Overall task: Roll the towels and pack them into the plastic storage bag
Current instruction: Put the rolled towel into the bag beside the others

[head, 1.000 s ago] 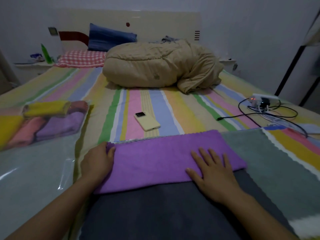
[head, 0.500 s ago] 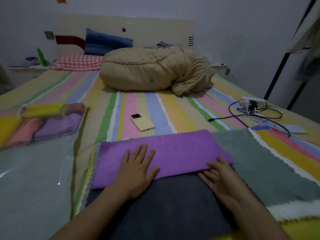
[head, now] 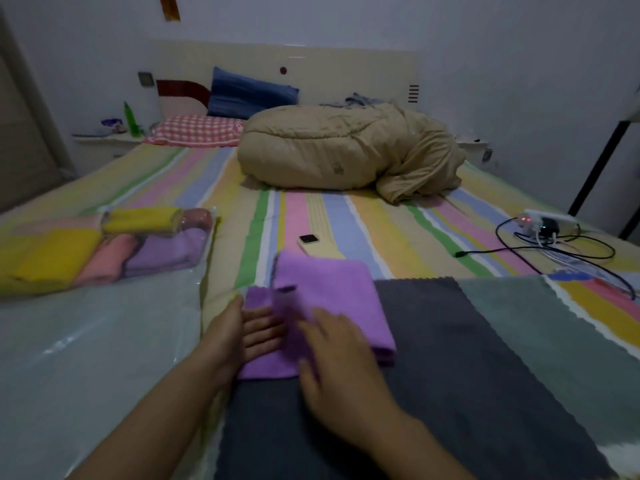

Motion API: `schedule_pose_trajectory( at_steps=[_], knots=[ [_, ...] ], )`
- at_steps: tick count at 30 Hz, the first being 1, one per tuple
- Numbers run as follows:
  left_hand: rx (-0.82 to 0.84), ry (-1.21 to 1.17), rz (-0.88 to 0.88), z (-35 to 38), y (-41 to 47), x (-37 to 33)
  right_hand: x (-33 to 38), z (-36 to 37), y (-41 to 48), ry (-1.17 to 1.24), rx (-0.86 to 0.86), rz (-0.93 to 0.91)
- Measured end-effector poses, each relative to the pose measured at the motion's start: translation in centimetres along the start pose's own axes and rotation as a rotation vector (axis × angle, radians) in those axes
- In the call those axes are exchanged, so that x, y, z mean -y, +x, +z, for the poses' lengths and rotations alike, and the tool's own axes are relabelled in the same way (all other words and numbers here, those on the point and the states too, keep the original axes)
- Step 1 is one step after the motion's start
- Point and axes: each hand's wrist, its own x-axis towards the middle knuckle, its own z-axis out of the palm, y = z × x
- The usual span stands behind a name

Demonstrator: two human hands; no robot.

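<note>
- Left hand (head: 239,337): open, fingers spread & flat, palm down on the lower-left part of the purple towel (head: 332,306). Pressing it, not gripping.
- Right hand (head: 339,368): open too, fingers loosely extended, lying on the folded-over flap of the purple towel, just right of the left hand. Motion-blurred, so can't tell if the fingertips pinch any cloth.
- Purple towel: folded over itself w/ the right part doubled toward the left, under both hands. Far edge sticks out beyond the fingertips.
- Dark grey towel (head: 450,375): spread flat on the bed (head: 311,216), under the purple towel & under both wrists; extends right of the right hand.
- Grey-green towel (head: 540,323): flat, further right of the right hand, partly under the dark grey one.
- Plastic storage bag (head: 86,341): clear, lying flat left of the left hand. Its far end holds rolled towels (head: 104,247) – yellow, pink, purple – well beyond & left of the left hand.
- Phone (head: 313,245): pale yellow, on the striped bed just beyond the purple towel's far edge.
- Power strip w/ cables (head: 543,226): far right, well apart from the right hand.
- Tan duvet (head: 346,154): bundled up, well beyond both hands, near the headboard.
</note>
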Motion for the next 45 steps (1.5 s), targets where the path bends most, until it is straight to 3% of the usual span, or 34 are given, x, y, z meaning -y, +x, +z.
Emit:
schedule_pose_trajectory(
  at_steps=[2, 4, 6, 8, 10, 13, 18, 23, 25, 28, 29, 31, 35, 38, 40, 42, 45],
  knots=[
    [0.003, 0.023, -0.074, -1.0, 0.0, -0.7, 1.5, 1.9, -0.5, -0.022, 0.160, -0.095],
    [-0.003, 0.130, -0.036, -1.2, 0.0, -0.7, 1.5, 2.9, -1.1, -0.022, 0.251, -0.141],
    [-0.031, 0.271, 0.043, -1.4, 0.4, -0.3, 1.2, 2.4, -0.8, 0.168, 0.297, -0.128],
    [-0.078, 0.404, 0.175, -1.6, 1.3, 0.3, 0.9, 1.2, -0.3, 0.369, 0.232, -0.063],
    [-0.118, 0.485, 0.291, -1.6, 1.3, 0.5, 0.0, 0.1, 0.2, 0.407, 0.112, 0.006],
    [-0.159, 0.564, 0.413, -1.4, 0.9, 0.8, -2.2, -0.7, 1.3, 0.145, 0.003, 0.003],
    [-0.215, 0.527, 0.417, -2.0, 1.2, 1.3, -5.0, 0.2, 2.9, -0.241, 0.379, 0.169],
    [-0.198, 0.560, 0.378, -2.0, 1.5, 1.2, -5.5, 1.5, 2.8, -0.253, 0.497, 0.335],
    [-0.221, 0.665, 0.425, -2.0, 1.2, 0.8, -5.4, 1.1, 2.7, -0.174, 0.450, 0.347],
    [-0.376, 1.098, 0.759, -1.2, -0.1, -0.3, -5.4, 0.1, 2.1, 0.096, 0.119, 0.494],
    [-0.374, 1.211, 0.894, -0.5, -0.3, -0.6, -5.4, -0.2, 1.8, 0.189, 0.022, 0.561],
    [-0.205, 1.394, 1.045, 1.4, -0.1, 0.1, -5.1, -0.8, 1.6, 0.345, -0.009, 0.704],
    [-0.018, 1.736, 0.952, 3.4, 1.6, 4.4, -4.9, -0.3, 1.7, 0.602, -0.007, 0.891],
    [0.035, 1.708, 0.933, 3.1, 2.8, 6.4, -3.6, 0.1, 2.0, 0.878, -0.127, 0.930],
    [0.045, 1.568, 0.989, 2.9, 2.8, 6.4, -2.5, 0.8, 2.2, 0.888, -0.233, 0.879],
    [0.085, 1.041, 0.872, 2.9, 2.4, 5.1, -0.8, 1.7, 2.4, 0.753, -0.302, 0.747],
    [0.147, 0.042, 0.369, 2.5, 2.1, 0.9, 2.3, 3.4, 2.7, 0.432, -0.347, 0.423]
  ],
)
